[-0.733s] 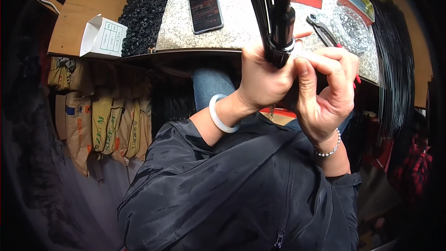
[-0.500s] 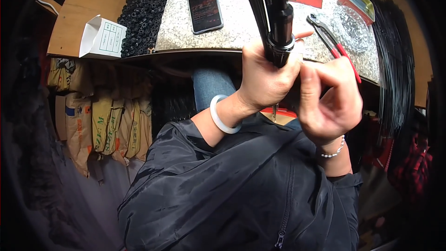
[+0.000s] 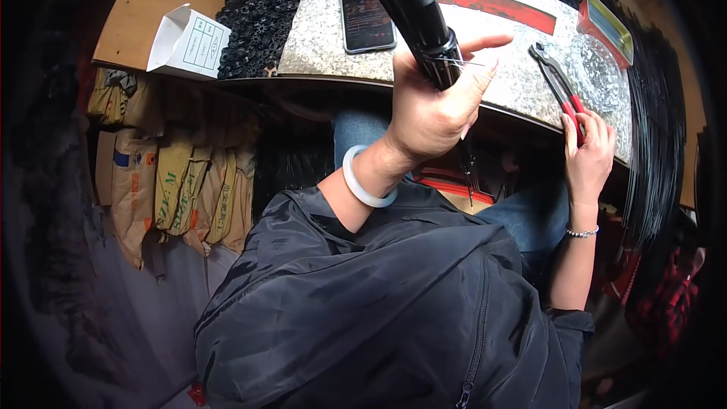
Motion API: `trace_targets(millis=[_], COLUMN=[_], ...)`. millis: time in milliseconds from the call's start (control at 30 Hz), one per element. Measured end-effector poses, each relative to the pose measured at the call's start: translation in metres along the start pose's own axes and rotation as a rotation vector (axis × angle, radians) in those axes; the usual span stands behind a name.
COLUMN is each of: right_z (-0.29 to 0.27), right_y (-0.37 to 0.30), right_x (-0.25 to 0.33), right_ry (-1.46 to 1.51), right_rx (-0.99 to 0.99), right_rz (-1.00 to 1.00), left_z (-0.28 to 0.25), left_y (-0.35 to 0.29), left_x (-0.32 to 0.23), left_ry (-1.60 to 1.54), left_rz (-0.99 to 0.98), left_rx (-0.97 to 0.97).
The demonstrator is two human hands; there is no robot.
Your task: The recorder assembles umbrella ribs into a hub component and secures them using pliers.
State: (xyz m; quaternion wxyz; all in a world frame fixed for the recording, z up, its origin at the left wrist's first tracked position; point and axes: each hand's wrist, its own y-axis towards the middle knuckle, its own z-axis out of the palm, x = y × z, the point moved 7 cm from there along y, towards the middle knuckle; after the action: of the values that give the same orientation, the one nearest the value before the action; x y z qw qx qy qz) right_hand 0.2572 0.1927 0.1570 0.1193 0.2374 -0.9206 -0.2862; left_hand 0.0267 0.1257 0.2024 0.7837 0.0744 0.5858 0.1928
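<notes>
My left hand (image 3: 432, 110), wearing a pale bangle, is closed around a black umbrella frame (image 3: 421, 11) with a stepped tube and thin ribs. Its index finger points off to the right. A fine wire (image 3: 474, 64) sticks out beside the thumb. The frame is tilted, its upper end running out of the picture; thin rod ends show below the hand. On the right, my right hand (image 3: 591, 155), with a beaded bracelet, has its fingers on the red handles of the end-cutting pincers (image 3: 559, 83). Their dark jaws point away from me on the speckled board.
A phone (image 3: 367, 11) lies on the speckled board (image 3: 310, 45). Black plastic parts (image 3: 257, 15) are heaped beside an open white box (image 3: 189, 42). At right are a red-and-yellow tin (image 3: 606, 30), clear plastic (image 3: 594, 68) and hanging black rods (image 3: 651, 136). Sacks (image 3: 136, 189) stand below left.
My right hand has left the umbrella frame, moved right and taken hold of the pincers' handles. The frame in my left hand tilts more to the left, and the view has shifted.
</notes>
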Motion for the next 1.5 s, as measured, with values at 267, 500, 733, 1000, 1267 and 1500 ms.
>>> trace_targets(millis=[267, 500, 733, 1000, 1267, 1500], right_z=[0.007, -0.114, -0.121, -0.081, -0.087, -0.063], right_y=[-0.012, 0.026, 0.027, 0.009, -0.001, -0.033], right_x=[-0.03, 0.08, 0.092, 0.079, 0.082, 0.084], right_ry=[0.827, 0.237, 0.03, 0.934, 0.599, 1.378], right_rx=[0.194, 0.09, 0.058, 0.97, 0.387, 1.614], right_rz=[0.325, -0.313, -0.427, -0.077, -0.255, 0.643], left_z=[-0.001, -0.012, -0.002, -0.002, 0.003, 0.008], left_y=[0.004, 0.004, 0.003, -0.006, -0.01, -0.009], left_x=[0.01, 0.018, 0.02, 0.011, 0.0, 0.002], left_ry=[0.105, 0.246, 0.2, 0.081, 0.165, 0.06], left_rz=[0.032, -0.029, -0.049, 0.089, 0.018, 0.063], left_rx=[-0.06, -0.173, -0.118, -0.036, -0.047, 0.078])
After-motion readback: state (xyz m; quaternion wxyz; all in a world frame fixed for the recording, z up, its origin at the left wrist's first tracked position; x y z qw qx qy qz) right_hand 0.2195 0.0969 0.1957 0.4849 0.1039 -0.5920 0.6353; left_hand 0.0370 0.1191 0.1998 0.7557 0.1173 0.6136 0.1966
